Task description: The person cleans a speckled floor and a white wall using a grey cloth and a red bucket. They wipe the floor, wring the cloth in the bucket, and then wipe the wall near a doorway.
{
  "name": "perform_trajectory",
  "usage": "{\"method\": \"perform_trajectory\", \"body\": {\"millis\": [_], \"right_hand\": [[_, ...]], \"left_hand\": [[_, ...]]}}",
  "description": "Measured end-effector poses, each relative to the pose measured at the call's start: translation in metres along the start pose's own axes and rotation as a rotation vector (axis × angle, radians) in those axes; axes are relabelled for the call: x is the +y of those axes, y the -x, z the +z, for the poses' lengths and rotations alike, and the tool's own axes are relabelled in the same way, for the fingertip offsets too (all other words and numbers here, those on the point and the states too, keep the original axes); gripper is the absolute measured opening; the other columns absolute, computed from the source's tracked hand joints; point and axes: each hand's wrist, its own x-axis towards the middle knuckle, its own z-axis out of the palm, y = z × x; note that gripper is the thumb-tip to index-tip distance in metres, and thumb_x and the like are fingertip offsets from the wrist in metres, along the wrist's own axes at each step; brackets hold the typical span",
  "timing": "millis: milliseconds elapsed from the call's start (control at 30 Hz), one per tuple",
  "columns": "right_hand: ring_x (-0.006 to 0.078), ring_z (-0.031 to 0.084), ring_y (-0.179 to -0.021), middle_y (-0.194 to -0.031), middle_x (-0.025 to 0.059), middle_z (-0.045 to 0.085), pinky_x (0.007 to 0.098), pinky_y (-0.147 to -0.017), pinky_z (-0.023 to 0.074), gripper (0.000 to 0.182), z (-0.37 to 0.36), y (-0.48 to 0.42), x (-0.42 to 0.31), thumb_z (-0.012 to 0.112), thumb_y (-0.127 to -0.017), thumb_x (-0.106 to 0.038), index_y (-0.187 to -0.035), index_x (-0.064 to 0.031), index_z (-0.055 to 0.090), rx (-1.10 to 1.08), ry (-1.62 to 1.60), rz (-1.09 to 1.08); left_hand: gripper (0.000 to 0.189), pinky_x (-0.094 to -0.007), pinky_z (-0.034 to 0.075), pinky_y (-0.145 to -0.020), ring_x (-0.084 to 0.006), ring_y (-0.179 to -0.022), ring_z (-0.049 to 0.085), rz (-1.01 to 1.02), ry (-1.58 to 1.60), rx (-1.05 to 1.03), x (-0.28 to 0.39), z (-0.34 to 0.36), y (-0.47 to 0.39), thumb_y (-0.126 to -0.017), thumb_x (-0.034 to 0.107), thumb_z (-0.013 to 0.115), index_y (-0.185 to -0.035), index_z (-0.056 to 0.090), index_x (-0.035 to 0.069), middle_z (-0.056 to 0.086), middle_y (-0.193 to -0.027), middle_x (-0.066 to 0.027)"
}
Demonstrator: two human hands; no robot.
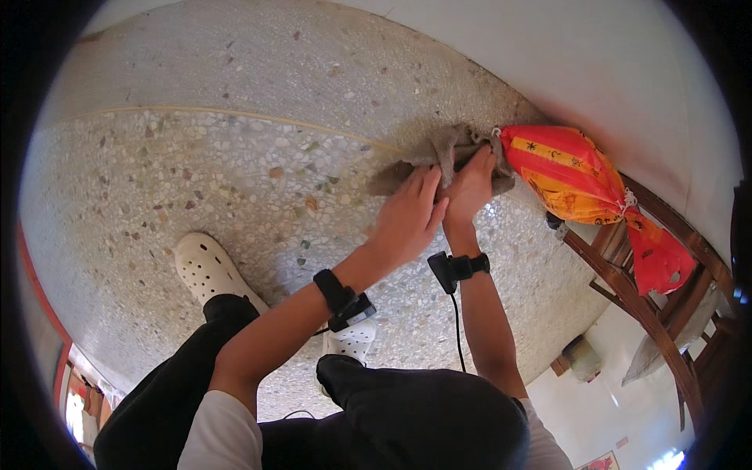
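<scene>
A crumpled grey-brown cloth (449, 154) lies on the speckled terrazzo floor (247, 170), close to the wall. My left hand (409, 214) rests at the cloth's near left side, its fingers stretched out over it and its thumb pointing to the other wrist. Beside it my right hand (472, 183) reaches into the folds, and its fingertips are partly hidden there. Whether it grips the fabric I cannot tell. Just right of the cloth is a tied red and yellow plastic sack (564, 167) with printed writing. Each wrist wears a black strap with a small device.
A brown wooden chair or rack (637, 311) stands at the right, under the sack's red end. The white wall (634, 76) runs behind the cloth and sack. My white clogs (208, 267) are on the floor below. A cable hangs from the right wrist device.
</scene>
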Motion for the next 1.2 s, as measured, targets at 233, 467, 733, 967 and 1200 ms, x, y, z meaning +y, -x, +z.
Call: {"method": "perform_trajectory", "body": {"millis": [233, 467, 733, 967, 1200], "right_hand": [[0.0409, 0.061, -0.089, -0.102, 0.0202, 0.055, 0.0481, -0.068, 0.0516, 0.033, 0.010, -0.048, -0.044, 0.059, -0.086, -0.023, -0.104, 0.0010, 0.045, -0.052, -0.087, 0.115], [0.0419, 0.064, -0.085, -0.102, 0.0214, 0.059, 0.0491, -0.069, 0.0537, 0.030, 0.022, -0.100, -0.067, 0.054, -0.082, -0.013, -0.107, 0.0034, 0.048, 0.035, -0.122, 0.347], [0.0361, 0.061, -0.098, -0.108, 0.0176, 0.058, 0.0446, -0.078, 0.0521, 0.054, 0.018, -0.072, -0.062, 0.060, -0.070, -0.007, -0.124, -0.0010, 0.051, -0.028, -0.231, -0.088], [0.0371, 0.061, -0.093, -0.107, 0.0158, 0.058, 0.0464, -0.072, 0.0516, 0.051, 0.002, -0.062, -0.044, 0.057, -0.074, -0.006, -0.125, -0.0070, 0.054, -0.194, -0.357, -0.267], [0.0390, 0.060, -0.086, -0.102, 0.0187, 0.058, 0.0444, -0.072, 0.0504, 0.044, -0.007, -0.007, -0.032, 0.056, -0.089, -0.014, -0.129, -0.0008, 0.046, -0.146, -0.740, -0.009]], "left_hand": [[0.046, -0.0453, 0.045, -0.092, -0.0442, -0.110, 0.051, 0.031, -0.196, 0.096, 0.000, -0.035, -0.041, -0.094, 0.022, 0.052, -0.129, 0.039, -0.006, 0.050, -0.122, -0.0271], [0.041, -0.0427, 0.046, -0.092, -0.0419, -0.111, 0.054, 0.027, -0.172, 0.047, -0.005, -0.067, -0.097, -0.097, 0.024, 0.048, -0.130, 0.043, -0.001, 0.054, -0.125, -0.0234], [0.043, -0.0411, 0.042, -0.097, -0.0403, -0.118, 0.050, 0.063, -0.159, 0.024, -0.025, -0.082, -0.080, -0.096, 0.022, 0.051, -0.132, 0.043, 0.000, 0.052, -0.128, -0.0248], [0.046, -0.0404, 0.044, -0.094, -0.0388, -0.113, 0.054, 0.030, -0.201, 0.033, -0.027, -0.080, -0.069, -0.092, 0.022, 0.058, -0.132, 0.043, 0.003, 0.054, -0.126, -0.0228], [0.048, -0.0434, 0.048, -0.085, -0.0412, -0.103, 0.058, -0.036, -0.294, -0.025, -0.009, -0.075, -0.074, -0.086, 0.021, 0.064, -0.128, 0.046, 0.007, 0.061, -0.113, -0.0218]]}}
